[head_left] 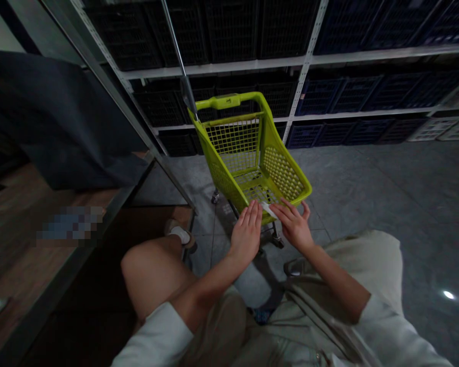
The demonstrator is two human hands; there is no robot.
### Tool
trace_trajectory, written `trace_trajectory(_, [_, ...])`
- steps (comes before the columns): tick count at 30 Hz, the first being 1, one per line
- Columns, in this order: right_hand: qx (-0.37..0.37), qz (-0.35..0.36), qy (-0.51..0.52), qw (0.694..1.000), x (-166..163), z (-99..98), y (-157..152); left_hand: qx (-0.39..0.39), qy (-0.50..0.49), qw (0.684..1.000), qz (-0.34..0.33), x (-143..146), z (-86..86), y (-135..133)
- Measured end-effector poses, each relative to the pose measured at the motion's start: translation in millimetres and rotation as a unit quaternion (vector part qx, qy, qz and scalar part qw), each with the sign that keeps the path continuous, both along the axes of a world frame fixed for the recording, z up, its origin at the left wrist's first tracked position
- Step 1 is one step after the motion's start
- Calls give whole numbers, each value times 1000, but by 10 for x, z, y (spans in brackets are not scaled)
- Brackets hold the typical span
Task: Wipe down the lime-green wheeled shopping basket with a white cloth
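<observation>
A small lime-green shopping cart (286, 176) with lattice walls stands on the floor in front of me, its near rim at my hands. My left hand (248, 229) lies over that rim, fingers straight and close together, palm turned down. To its right, my right hand (294, 223) reaches the same rim with bent, slightly spread fingers. A thin white piece (268, 209), like tissue or a wipe, shows between the hands, with my right fingertips on it. Its remaining part is hidden. Inside the cart I see only the grid bottom.
Shelving with white rails (233, 66) holds dark crates (235, 30) behind the cart. A metal pole (174, 38) rises from the cart's handle. At left stands a wooden-topped table (19, 244) with dark cloth (69, 117) and a blurred item. My knees flank the cart's near end.
</observation>
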State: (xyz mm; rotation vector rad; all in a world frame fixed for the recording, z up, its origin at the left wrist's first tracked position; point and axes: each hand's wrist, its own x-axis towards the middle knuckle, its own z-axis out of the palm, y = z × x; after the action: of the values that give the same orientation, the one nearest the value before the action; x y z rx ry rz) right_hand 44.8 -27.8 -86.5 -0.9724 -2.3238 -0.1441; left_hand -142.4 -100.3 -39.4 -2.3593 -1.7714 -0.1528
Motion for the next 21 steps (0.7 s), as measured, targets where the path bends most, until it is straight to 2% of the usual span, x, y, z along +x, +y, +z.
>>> trace_trajectory(2, [29, -15, -15, 999, 319, -19, 226, 2, -1, 1000, 1, 0, -1, -1])
trace_trajectory(5, [61, -79, -7, 995, 724, -52, 551, 6, -4, 1000, -1, 5, -21, 4])
trace_trajectory(8, [54, -124, 18, 991, 815, -86, 659, 12, -6, 1000, -4, 19, -47, 13])
trace_trajectory(10, [40, -155, 50, 986, 640, -97, 551, 17, -12, 1000, -2, 28, -63, 19])
trace_trajectory(12, [25, -170, 79, 982, 318, -94, 330, 22, -18, 1000, 2, 34, -77, 22])
trace_trajectory(17, [-32, -78, 116, 990, -535, -39, -224, 21, -17, 1000, 7, 16, -93, 9])
trace_trajectory(19, [-44, -65, 116, 990, -660, -14, -302, 23, -20, 999, 11, 2, -89, 0])
trace_trajectory(21, [-42, -51, 89, 994, -609, 10, -290, 24, -22, 999, 10, -8, -79, -7])
